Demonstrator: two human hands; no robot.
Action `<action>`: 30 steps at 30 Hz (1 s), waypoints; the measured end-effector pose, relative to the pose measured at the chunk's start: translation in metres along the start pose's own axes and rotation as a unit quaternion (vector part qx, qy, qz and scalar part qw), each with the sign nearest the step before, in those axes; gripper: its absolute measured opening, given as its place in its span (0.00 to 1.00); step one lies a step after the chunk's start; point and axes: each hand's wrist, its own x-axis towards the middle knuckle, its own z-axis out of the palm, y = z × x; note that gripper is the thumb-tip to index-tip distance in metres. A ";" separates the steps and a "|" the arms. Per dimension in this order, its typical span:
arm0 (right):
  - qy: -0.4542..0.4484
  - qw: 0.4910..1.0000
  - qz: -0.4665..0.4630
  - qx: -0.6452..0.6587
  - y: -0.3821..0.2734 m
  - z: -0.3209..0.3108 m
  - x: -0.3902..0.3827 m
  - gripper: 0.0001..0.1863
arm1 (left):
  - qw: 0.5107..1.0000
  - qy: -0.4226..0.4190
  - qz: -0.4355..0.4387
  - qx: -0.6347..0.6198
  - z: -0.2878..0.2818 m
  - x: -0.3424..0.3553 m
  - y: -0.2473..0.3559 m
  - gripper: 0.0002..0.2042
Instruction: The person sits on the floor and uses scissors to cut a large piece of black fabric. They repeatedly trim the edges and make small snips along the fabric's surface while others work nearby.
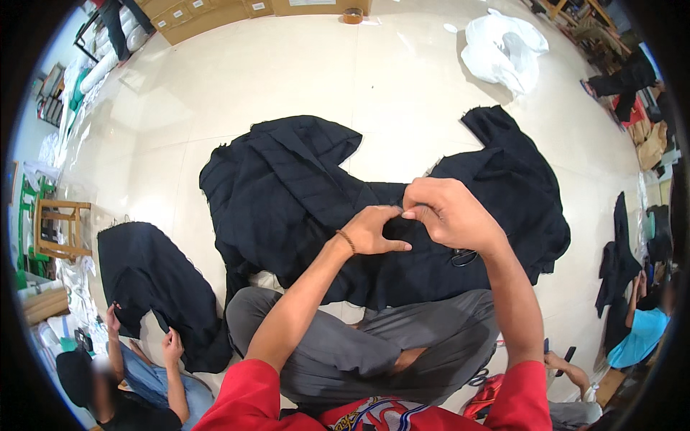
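Note:
A large black cloth (287, 194) with frayed edges lies in folds on the floor in front of my crossed legs and partly across them. Above its middle, my right hand (449, 212) is closed in a pinch; whatever is between its fingertips is too small to make out. My left hand (372, 228) meets it from the left, its fingertips at the right thumb and forefinger, with its own thumb stretched apart. A small pair of dark snips (463, 257) rests on the cloth under my right wrist.
Dark-handled scissors (479, 377) lie beside my right knee. At left, a person (90, 388) handles another black cloth (154, 280); a wooden stool (63, 228) stands beyond. Another person (643, 330) sits at far right. A white plastic bag (503, 52) and cardboard boxes (208, 21) are ahead.

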 end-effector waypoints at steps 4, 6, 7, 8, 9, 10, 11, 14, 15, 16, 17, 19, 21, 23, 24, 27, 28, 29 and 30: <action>-0.085 0.943 0.089 -0.309 0.005 0.006 -0.020 0.03 | 0.997 0.048 -0.016 0.064 0.012 -0.002 0.010 0.22; -0.102 0.924 0.124 -0.346 0.008 0.011 -0.031 0.03 | 0.994 0.083 0.000 0.078 0.007 -0.003 0.013 0.19; -0.065 0.936 0.129 -0.322 0.007 0.014 -0.036 0.05 | 0.992 0.091 0.009 0.084 0.003 -0.004 0.016 0.18; -0.056 0.943 0.126 -0.303 0.004 0.014 -0.040 0.06 | 0.991 0.099 0.017 0.090 0.000 -0.005 0.018 0.17; -0.047 0.951 0.122 -0.282 -0.001 0.013 -0.043 0.07 | 0.988 0.113 0.032 0.098 -0.001 -0.007 0.019 0.16; -0.039 0.958 0.118 -0.260 -0.005 0.014 -0.045 0.08 | 0.985 0.127 0.047 0.106 -0.001 -0.009 0.020 0.15; -0.044 0.970 0.116 -0.211 -0.009 0.014 -0.047 0.11 | 0.982 0.140 0.061 0.114 -0.001 -0.011 0.021 0.15; 0.030 0.977 0.202 0.052 -0.009 0.027 -0.047 0.10 | 0.971 0.174 0.084 0.139 0.007 -0.012 0.016 0.14; 0.079 0.962 0.183 0.188 -0.014 0.031 -0.043 0.11 | 0.970 0.185 0.077 0.139 0.006 -0.013 0.016 0.14; 0.108 0.957 0.170 0.207 -0.019 0.025 -0.043 0.11 | 0.968 0.197 0.071 0.139 0.004 -0.014 0.017 0.15; 0.137 0.951 0.157 0.227 -0.025 0.016 -0.043 0.12 | 0.966 0.208 0.063 0.138 0.003 -0.014 0.016 0.15; 0.197 0.932 0.137 0.271 -0.036 -0.009 -0.041 0.13 | 0.962 0.223 0.050 0.147 0.002 -0.012 0.012 0.16; 0.254 0.905 0.084 0.329 -0.040 -0.043 -0.040 0.15 | 0.961 0.237 0.034 0.138 -0.001 -0.010 0.011 0.16; 0.283 0.884 0.014 0.372 -0.043 -0.062 -0.031 0.15 | 0.960 0.253 0.013 0.115 -0.010 -0.011 0.015 0.17; 0.290 0.879 -0.007 0.378 -0.043 -0.069 -0.027 0.15 | 0.964 0.244 0.015 0.106 -0.015 -0.011 0.020 0.17; 0.325 0.845 -0.024 0.425 -0.058 -0.050 -0.014 0.14 | 0.978 0.193 0.009 0.073 -0.026 -0.020 0.034 0.18; 0.338 0.828 -0.026 0.446 -0.062 -0.040 -0.008 0.14 | 0.984 0.164 0.003 0.064 -0.034 -0.025 0.038 0.18; 0.272 0.783 -0.027 0.559 -0.058 -0.036 -0.012 0.14 | 0.989 0.134 -0.002 0.055 -0.039 -0.027 0.040 0.18; 0.229 0.752 -0.024 0.618 -0.053 -0.030 -0.013 0.15 | 0.989 0.142 0.017 0.042 -0.041 -0.028 0.035 0.17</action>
